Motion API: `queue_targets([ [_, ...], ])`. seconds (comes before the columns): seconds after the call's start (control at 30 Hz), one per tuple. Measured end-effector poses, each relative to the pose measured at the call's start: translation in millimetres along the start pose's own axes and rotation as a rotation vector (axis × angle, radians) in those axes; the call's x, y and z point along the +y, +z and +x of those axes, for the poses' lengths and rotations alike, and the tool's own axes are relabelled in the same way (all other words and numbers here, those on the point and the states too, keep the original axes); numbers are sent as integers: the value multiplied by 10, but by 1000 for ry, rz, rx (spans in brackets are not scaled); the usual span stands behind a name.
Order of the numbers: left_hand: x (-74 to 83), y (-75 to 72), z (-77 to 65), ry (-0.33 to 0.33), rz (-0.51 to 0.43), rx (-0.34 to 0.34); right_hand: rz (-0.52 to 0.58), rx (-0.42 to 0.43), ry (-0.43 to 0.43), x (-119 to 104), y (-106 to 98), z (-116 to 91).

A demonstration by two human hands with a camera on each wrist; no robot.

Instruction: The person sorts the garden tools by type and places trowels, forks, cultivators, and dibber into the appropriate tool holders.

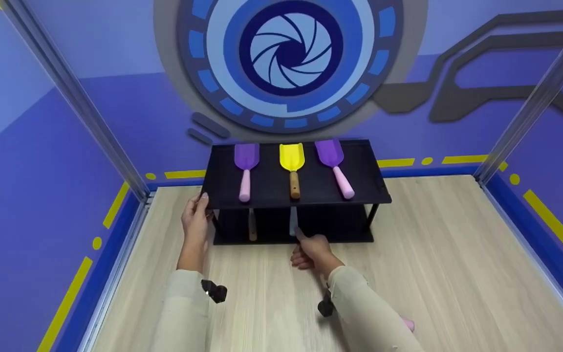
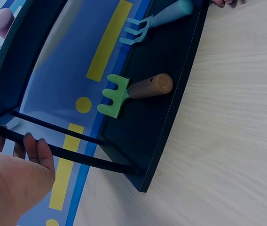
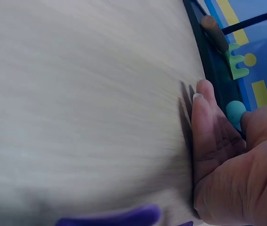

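A black two-tier shelf (image 1: 271, 193) stands at the back of the table. My left hand (image 1: 196, 217) grips its left end, thumb at the upper tier's edge and fingers around a side post (image 2: 91, 160). On the lower tier lie a green hand fork (image 2: 114, 96) with a wooden handle and a light blue hand fork (image 2: 171, 13). My right hand (image 1: 314, 250) is in front of the lower tier, its thumb against the end of the blue fork's handle (image 3: 236, 111). The other right fingers extend loosely beside the tier's front edge, holding nothing.
Along the upper tier lie a purple scoop (image 1: 246, 156) with a pink handle, a yellow scoop (image 1: 292, 156) and another purple scoop (image 1: 329, 154). A pink handle end (image 1: 409, 324) shows beside my right sleeve. Blurred purple edges (image 3: 114, 219) appear low in the right wrist view.
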State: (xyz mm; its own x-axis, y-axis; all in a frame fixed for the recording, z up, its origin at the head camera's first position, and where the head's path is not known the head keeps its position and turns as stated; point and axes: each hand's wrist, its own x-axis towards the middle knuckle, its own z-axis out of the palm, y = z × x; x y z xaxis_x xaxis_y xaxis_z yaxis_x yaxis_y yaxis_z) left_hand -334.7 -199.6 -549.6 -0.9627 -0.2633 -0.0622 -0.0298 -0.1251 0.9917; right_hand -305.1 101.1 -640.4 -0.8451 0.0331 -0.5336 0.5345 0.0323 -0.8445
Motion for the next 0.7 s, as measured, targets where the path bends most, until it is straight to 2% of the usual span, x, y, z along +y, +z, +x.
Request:
queue_targets([
  [0.2, 5, 9, 15, -18, 7, -8, -25, -113, -24, -39, -182, -102],
  [0.4, -13, -34, 29, -19, -29, 17, -124, -151, -90, -137, -454, -320],
  [0.7, -10, 30, 25, -26, -26, 24, -276, -100, -292, -160, -910, -602],
])
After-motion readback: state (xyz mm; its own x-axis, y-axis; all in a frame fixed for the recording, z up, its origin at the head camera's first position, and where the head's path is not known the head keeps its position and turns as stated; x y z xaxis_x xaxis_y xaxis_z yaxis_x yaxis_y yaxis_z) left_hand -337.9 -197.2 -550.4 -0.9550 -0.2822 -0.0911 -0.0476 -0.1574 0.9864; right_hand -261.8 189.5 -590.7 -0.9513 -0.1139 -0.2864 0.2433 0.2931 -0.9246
